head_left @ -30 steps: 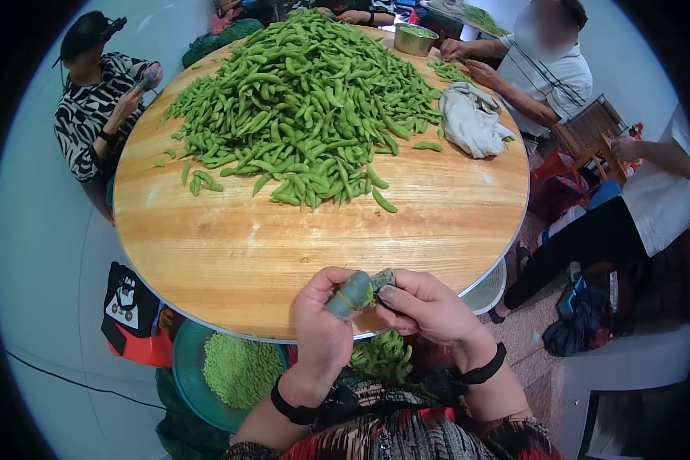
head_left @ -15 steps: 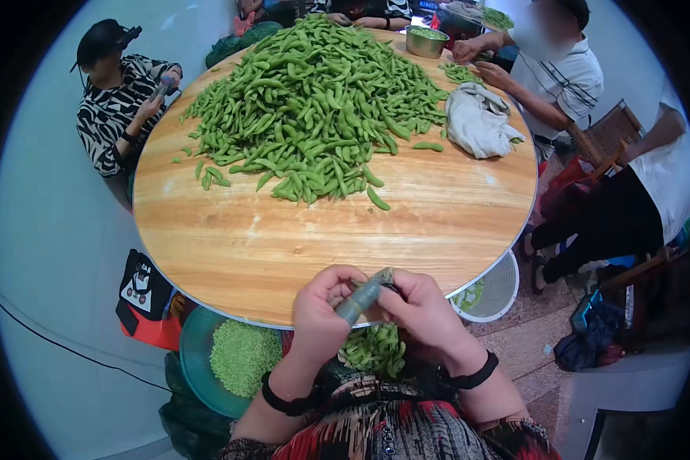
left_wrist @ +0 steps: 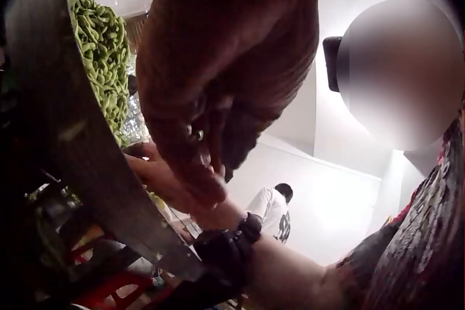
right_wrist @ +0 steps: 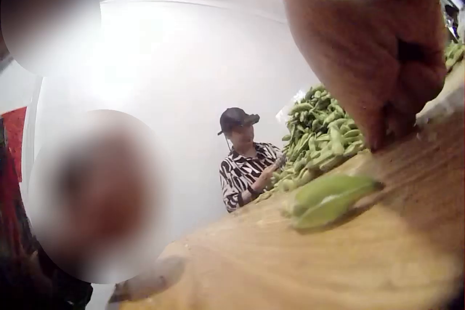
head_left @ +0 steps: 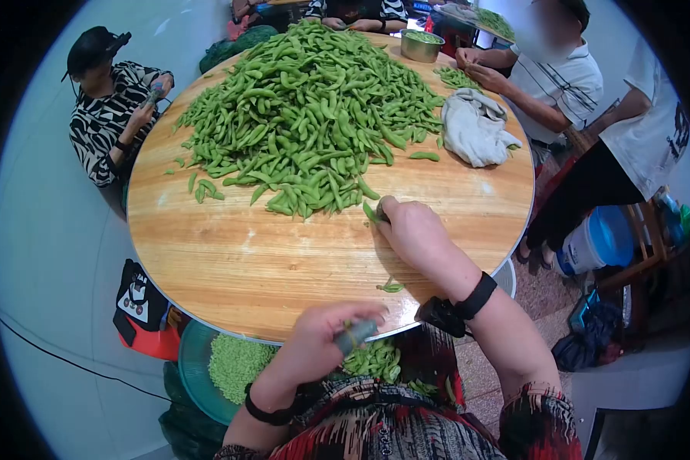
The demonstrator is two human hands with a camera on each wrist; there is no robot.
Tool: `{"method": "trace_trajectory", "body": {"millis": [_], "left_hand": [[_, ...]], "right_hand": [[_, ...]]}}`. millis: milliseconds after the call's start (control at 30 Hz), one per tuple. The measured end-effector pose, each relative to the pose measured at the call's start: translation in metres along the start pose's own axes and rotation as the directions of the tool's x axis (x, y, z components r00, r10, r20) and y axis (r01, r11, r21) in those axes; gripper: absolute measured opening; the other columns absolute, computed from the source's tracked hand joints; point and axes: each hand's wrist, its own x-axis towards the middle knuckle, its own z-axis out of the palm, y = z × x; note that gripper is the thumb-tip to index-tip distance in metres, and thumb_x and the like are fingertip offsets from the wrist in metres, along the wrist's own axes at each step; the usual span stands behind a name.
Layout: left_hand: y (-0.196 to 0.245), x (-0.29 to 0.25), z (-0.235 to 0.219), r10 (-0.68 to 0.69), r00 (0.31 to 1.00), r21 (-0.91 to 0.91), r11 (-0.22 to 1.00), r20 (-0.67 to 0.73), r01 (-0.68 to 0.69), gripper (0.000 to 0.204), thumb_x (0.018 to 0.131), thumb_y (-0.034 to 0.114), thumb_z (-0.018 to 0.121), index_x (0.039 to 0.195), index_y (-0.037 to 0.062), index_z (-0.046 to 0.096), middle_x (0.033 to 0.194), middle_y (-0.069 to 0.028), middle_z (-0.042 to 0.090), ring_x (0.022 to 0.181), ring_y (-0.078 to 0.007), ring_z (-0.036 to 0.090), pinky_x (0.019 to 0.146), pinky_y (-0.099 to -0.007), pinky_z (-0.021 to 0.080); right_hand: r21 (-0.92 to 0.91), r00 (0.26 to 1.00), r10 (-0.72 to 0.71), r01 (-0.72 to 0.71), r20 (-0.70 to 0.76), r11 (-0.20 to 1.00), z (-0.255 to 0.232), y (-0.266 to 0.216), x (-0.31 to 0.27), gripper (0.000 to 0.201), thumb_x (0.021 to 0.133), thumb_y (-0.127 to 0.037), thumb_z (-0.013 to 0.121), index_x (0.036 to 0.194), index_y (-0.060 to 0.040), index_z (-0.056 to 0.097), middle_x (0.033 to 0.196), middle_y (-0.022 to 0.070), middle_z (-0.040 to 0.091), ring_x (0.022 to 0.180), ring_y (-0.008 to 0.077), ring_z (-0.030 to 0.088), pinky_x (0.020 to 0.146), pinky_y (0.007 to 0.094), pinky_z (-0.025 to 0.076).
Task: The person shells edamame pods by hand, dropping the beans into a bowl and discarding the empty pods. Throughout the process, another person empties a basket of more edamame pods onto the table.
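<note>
My right hand (head_left: 418, 234) reaches over the wooden table (head_left: 207, 261) and pinches a green edamame pod (head_left: 371, 212) at the near edge of the pod heap (head_left: 307, 115). In the right wrist view its fingers point down at the tabletop and hide the pod. Over the table's near edge, my left hand (head_left: 314, 341) hangs with loosely bent fingers, nothing visible between them. A grey-green cover (head_left: 354, 337) with a yellowish band wraps its thumb. A pod piece (head_left: 391, 286), looking split in the right wrist view, lies on the table behind my right hand.
A teal basin (head_left: 188, 368) of shelled beans stands at lower left. Pods or hulls (head_left: 376, 359) lie below the table edge. A whitish cloth (head_left: 475, 126) and metal pot (head_left: 422, 46) rest on the table. People sit around it; one stands at right.
My right hand has left the left hand and moved forward to the pod by the heap. The left hand has drawn slightly back. A pod piece now lies on the near tabletop.
</note>
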Motion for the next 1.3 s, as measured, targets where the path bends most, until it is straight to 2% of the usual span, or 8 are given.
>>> {"method": "trace_trajectory", "body": {"millis": [133,233,433,700,867,1067,1200,1300], "left_hand": [[-0.014,0.027,0.003,-0.130,0.929,-0.568,0.817,-0.346,-0.097,0.026,0.087,0.005,0.053,0.112,0.0017,0.056,0.091,-0.0043,0.061,0.068,-0.0091,0.054,0.059,-0.0227,0.043],[-0.012,0.038,0.007,-0.300,0.910,-0.872,0.477,-0.285,-0.115,0.023,0.085,0.003,0.056,0.108,0.0003,0.057,0.101,-0.0060,0.058,0.065,-0.0088,0.050,0.055,-0.0202,0.038],[-0.023,0.032,0.017,-0.158,0.908,-0.843,0.458,-0.389,-0.281,0.010,0.085,0.005,0.058,0.095,0.0021,0.059,0.091,-0.0058,0.061,0.066,-0.0063,0.050,0.054,-0.0182,0.036],[-0.015,0.026,0.028,-0.100,0.865,-0.727,0.594,-0.491,-0.344,0.006,0.084,0.006,0.060,0.090,0.0030,0.059,0.083,-0.0019,0.060,0.067,-0.0051,0.052,0.056,-0.0177,0.037],[-0.019,0.018,0.019,0.013,0.958,-0.776,0.582,-0.288,-0.242,0.011,0.087,0.011,0.055,0.092,0.0019,0.058,0.084,-0.0030,0.058,0.065,-0.0047,0.047,0.055,-0.0178,0.035],[-0.017,0.024,0.027,0.036,0.839,-0.361,0.892,-0.543,-0.272,0.012,0.083,0.005,0.059,0.094,0.0015,0.057,0.080,0.0000,0.055,0.066,-0.0032,0.050,0.056,-0.0161,0.040],[-0.011,0.019,0.019,0.008,0.889,-0.357,0.914,-0.457,-0.192,0.020,0.081,0.003,0.060,0.101,0.0003,0.056,0.078,0.0004,0.054,0.061,-0.0031,0.049,0.051,-0.0149,0.036],[-0.015,0.018,0.013,-0.062,0.924,-0.544,0.823,-0.377,-0.167,0.020,0.084,0.004,0.055,0.103,-0.0006,0.056,0.077,0.0002,0.054,0.058,-0.0028,0.047,0.047,-0.0149,0.032]], "right_hand": [[0.075,0.998,-0.042,0.038,0.046,0.996,-0.012,-0.005,-0.014,0.023,0.080,-0.020,0.059,0.079,0.0029,0.057,0.065,0.0198,0.059,0.061,0.0316,0.060,0.058,0.0414,0.046],[0.674,0.948,-0.005,-0.221,0.317,0.705,-0.026,-0.017,-0.041,0.023,0.082,-0.021,0.060,0.079,0.0006,0.057,0.060,0.0079,0.056,0.053,0.0156,0.053,0.050,0.0305,0.042],[0.833,0.828,-0.114,-0.530,0.548,0.159,-0.044,-0.038,-0.076,0.024,0.094,-0.021,0.046,0.076,-0.0042,0.051,0.063,-0.0034,0.047,0.051,0.0047,0.038,0.047,0.0196,0.029],[0.856,0.840,-0.161,-0.507,0.517,0.103,-0.030,-0.034,-0.086,0.023,0.095,-0.019,0.044,0.078,-0.0059,0.051,0.063,-0.0031,0.047,0.050,0.0031,0.036,0.043,0.0184,0.027],[0.684,0.722,-0.176,-0.691,0.669,-0.235,-0.036,-0.044,-0.089,0.018,0.094,-0.016,0.047,0.080,-0.0055,0.053,0.062,-0.0042,0.047,0.049,0.0023,0.035,0.043,0.0181,0.028],[0.845,0.986,0.006,-0.144,0.164,0.515,-0.009,-0.044,-0.095,0.016,0.091,-0.016,0.051,0.080,-0.0057,0.055,0.060,-0.0035,0.050,0.047,0.0015,0.036,0.041,0.0180,0.027],[0.812,0.812,-0.010,-0.583,0.583,0.007,-0.024,-0.037,-0.089,0.017,0.092,-0.018,0.051,0.081,-0.0069,0.055,0.059,-0.0049,0.049,0.048,0.0014,0.036,0.043,0.0170,0.026],[0.840,0.846,-0.011,-0.527,0.533,0.129,-0.019,-0.039,-0.091,0.018,0.091,-0.019,0.053,0.081,-0.0044,0.054,0.059,-0.0050,0.049,0.047,0.0025,0.039,0.041,0.0195,0.028]]}}
